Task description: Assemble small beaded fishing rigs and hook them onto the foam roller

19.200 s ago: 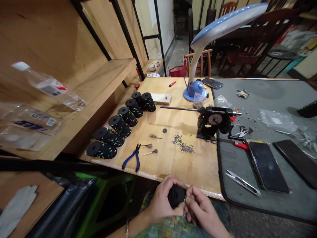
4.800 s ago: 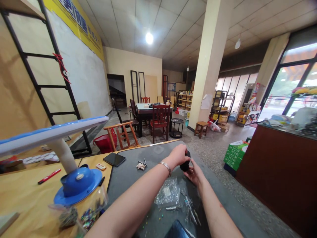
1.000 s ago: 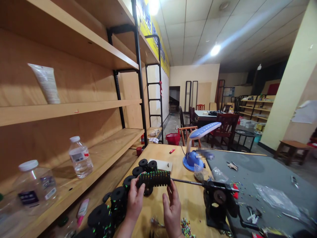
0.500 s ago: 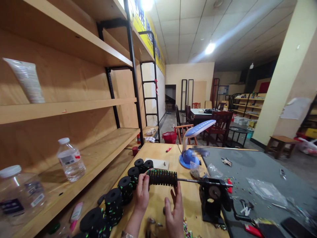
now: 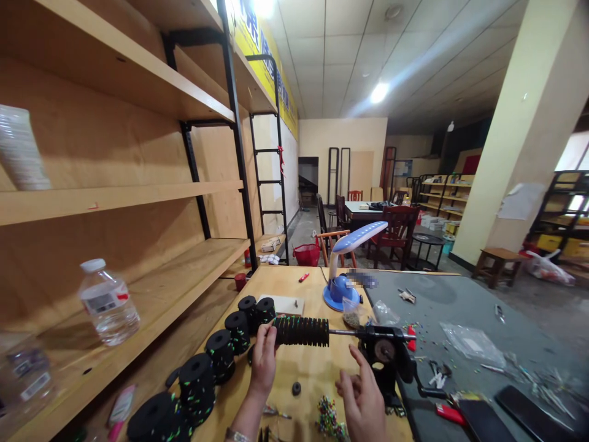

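Note:
A black ribbed cylinder (image 5: 301, 331) with green flecks sits level on the metal rod (image 5: 345, 332) of a black hand-crank machine (image 5: 385, 356). My left hand (image 5: 264, 356) grips the cylinder's left end, thumb and fingers closed around it. Apart from the cylinder, my right hand (image 5: 361, 393) is just left of the machine, its index finger stretched out and the other fingers loosely bent. I see nothing in it. Below the cylinder lie a small dark ring-shaped piece (image 5: 296, 388) and a pile of multicoloured beads (image 5: 329, 417).
Several black spools with coloured flecks (image 5: 197, 377) line the table's left side, by the wooden shelf (image 5: 184, 282). A blue desk lamp (image 5: 340, 291) stands behind. On the grey tabletop lie a clear plastic bag (image 5: 473, 344) and a black phone (image 5: 529, 411).
My right hand has come off the cylinder's right end and moved right and down, towards the machine. My left hand stays on the left end. The camera view has turned slightly right.

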`<state>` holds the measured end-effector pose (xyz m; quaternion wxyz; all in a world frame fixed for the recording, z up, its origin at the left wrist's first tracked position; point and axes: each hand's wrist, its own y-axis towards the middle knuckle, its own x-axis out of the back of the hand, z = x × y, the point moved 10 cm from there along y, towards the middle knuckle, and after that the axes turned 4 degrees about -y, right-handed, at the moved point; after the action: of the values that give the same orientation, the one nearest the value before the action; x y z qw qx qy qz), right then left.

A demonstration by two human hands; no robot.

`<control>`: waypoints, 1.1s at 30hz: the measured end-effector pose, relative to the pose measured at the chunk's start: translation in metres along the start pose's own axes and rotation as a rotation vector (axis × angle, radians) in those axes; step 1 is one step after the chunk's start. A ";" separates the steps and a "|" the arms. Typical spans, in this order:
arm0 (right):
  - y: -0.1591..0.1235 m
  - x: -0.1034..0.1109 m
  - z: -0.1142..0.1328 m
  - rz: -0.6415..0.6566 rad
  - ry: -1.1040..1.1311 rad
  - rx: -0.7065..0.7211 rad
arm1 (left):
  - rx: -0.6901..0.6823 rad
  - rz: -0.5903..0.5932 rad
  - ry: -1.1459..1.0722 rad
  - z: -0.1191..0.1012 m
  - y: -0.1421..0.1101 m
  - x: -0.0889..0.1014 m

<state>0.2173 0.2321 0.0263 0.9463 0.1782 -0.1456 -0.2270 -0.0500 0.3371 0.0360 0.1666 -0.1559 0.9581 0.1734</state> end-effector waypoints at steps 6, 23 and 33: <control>0.021 -0.018 -0.006 0.086 0.109 -0.219 | 0.047 0.075 -0.036 0.005 0.000 -0.009; 0.020 -0.038 0.042 0.177 0.305 -0.125 | 0.030 0.144 -0.096 0.005 -0.012 -0.029; -0.016 -0.059 -0.003 0.240 0.274 -0.207 | 0.068 0.164 -0.221 0.006 -0.022 -0.041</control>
<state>0.1612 0.2477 0.0057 0.9908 0.0907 -0.0114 -0.1002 -0.0036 0.3301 0.0402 0.2614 -0.0512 0.9488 0.1699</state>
